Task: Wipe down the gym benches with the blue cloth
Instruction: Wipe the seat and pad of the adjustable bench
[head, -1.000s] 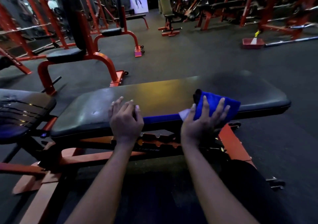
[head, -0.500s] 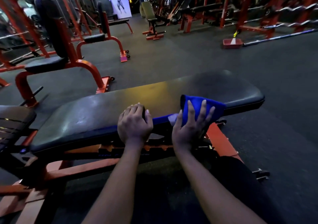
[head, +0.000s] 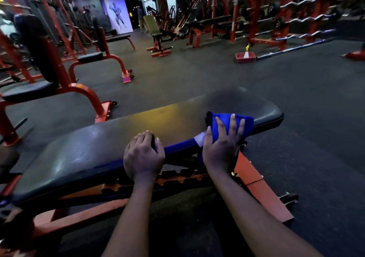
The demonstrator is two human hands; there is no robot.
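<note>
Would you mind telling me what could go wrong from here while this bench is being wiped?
1. The right hand presses the blue cloth at the bench pad's near edge, seemingly with part over the side; it might slide off.
2. The cloth is bunched, so a pass may miss much of the pad.
3. The left hand rests with curled fingers right above the notched rail; a slip could catch fingers or cloth there.

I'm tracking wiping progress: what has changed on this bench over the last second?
The right hand, pressing the blue cloth flat, slid it slightly toward the right end of the bench pad. The left hand curled its straight fingers at the pad's near edge. Nothing was picked up or let go; both hands stayed on the pad.
</note>
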